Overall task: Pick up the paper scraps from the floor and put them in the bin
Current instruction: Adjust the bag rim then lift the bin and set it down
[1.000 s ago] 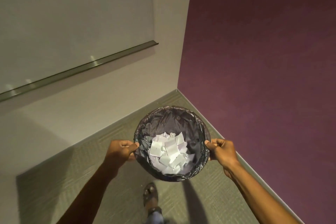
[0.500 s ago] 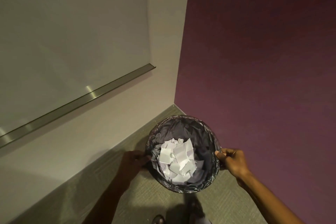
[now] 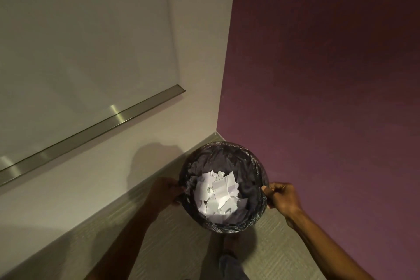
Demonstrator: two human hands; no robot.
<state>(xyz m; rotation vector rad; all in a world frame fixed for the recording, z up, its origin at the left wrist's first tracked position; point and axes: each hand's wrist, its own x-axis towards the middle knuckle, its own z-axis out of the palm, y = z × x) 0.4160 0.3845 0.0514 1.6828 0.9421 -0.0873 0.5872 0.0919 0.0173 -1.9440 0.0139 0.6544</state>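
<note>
Inside round crinkly-lined bin [image 3: 254, 166], white paper scraps [image 3: 218, 195]

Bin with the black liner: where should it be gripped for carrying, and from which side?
Grip the bin by its rim at two opposite points, one hand from each side. It is round, upright and open-topped with paper scraps loose inside, so level side grips should keep it steady.

The frame was dim, and shadows fell toward 10 o'clock: the left hand [image 3: 163, 191] was dark, the right hand [image 3: 281, 198] lit. Glare streaked the rail [image 3: 116, 113] at 9 o'clock, and scraps [image 3: 218, 195] in the bin [image 3: 227, 146] were blown white.
</note>
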